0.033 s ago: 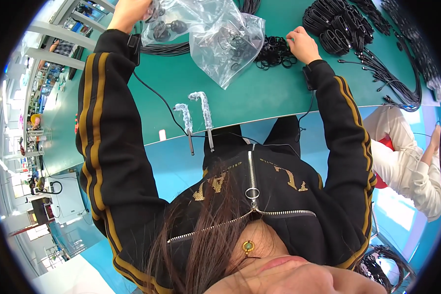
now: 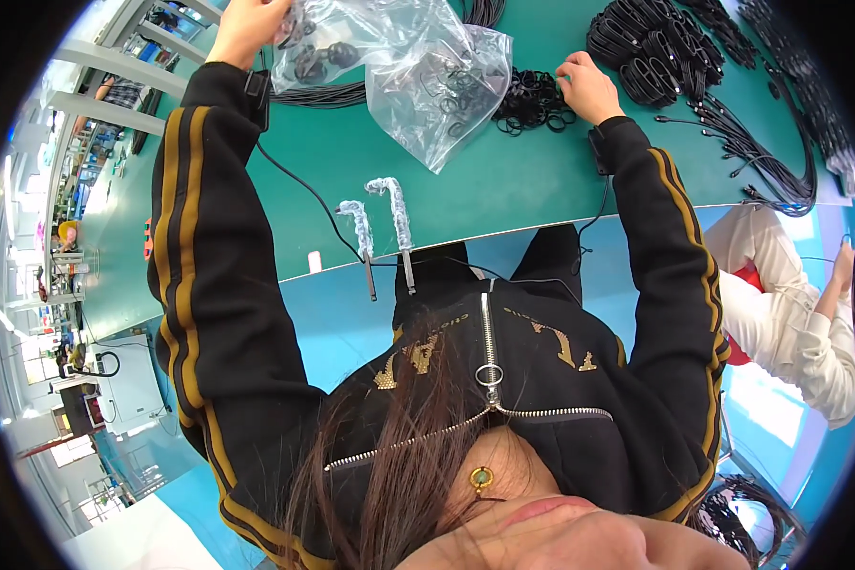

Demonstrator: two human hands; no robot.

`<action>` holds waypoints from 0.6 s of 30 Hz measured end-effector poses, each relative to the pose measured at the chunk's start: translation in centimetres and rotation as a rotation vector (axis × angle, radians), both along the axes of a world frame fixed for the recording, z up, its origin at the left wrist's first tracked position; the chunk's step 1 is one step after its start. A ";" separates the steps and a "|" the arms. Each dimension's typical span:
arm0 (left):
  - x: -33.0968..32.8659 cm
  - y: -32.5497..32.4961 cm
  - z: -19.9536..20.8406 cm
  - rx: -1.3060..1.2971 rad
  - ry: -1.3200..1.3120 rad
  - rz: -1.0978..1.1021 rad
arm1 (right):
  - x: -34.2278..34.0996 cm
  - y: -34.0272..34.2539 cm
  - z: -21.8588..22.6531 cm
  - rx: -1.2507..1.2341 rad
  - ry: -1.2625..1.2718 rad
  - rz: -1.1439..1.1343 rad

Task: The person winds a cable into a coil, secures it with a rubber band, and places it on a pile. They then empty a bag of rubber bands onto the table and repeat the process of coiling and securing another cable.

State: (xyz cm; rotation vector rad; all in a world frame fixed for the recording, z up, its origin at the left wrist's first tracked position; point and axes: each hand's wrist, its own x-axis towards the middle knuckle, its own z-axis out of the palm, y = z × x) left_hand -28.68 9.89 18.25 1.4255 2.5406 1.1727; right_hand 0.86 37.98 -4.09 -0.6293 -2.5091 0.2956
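Note:
At the upper left, my left hand [image 2: 247, 30] is closed on the edge of a clear plastic bag [image 2: 323, 36]; its fingertips are partly cut off by the frame. Dark round pieces show through the plastic. Beside it, a second part of clear bag [image 2: 435, 100] holds thin black rings and hangs down to a point over the table. My right hand [image 2: 591, 89] rests at the right side of a loose heap of black rings [image 2: 532, 103]. Its fingers are bent together, and what lies between the fingertips is too small to make out.
Two hooked metal rods [image 2: 399, 223] wrapped in clear film stick out at the near edge of the green table [image 2: 503, 195]. Bundled black cables [image 2: 655, 52] lie at the far right. Coiled cable [image 2: 323, 95] lies behind the bag. A person in light clothes [image 2: 779, 304] sits at right.
My left hand has shifted very slightly to the left with the bag's edge, and the bag has moved a little with it. My right hand looks still.

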 end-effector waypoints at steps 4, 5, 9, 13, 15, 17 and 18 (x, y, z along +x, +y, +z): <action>-6.4 -4.1 -0.7 0.024 -0.140 -0.001 | -0.3 0.2 -0.1 0.079 -0.004 0.024; -7.4 -4.7 -1.0 0.039 -0.217 -0.014 | -0.4 0.1 0.1 0.123 -0.020 -0.001; 2.0 -1.8 1.2 0.146 -0.159 0.017 | -0.1 0.8 1.5 0.190 0.056 -0.028; 5.3 -2.2 3.0 0.208 -0.107 -0.135 | -5.0 -1.6 7.5 0.087 0.300 0.158; 5.7 -1.3 3.2 0.210 -0.094 -0.171 | -8.6 -1.2 12.0 0.325 0.641 0.381; 5.1 -1.4 3.3 0.208 -0.062 -0.204 | -9.0 -6.3 18.3 -0.396 0.504 0.462; 5.0 -0.7 3.1 0.216 -0.062 -0.206 | -9.0 -6.5 19.7 -0.388 0.502 0.462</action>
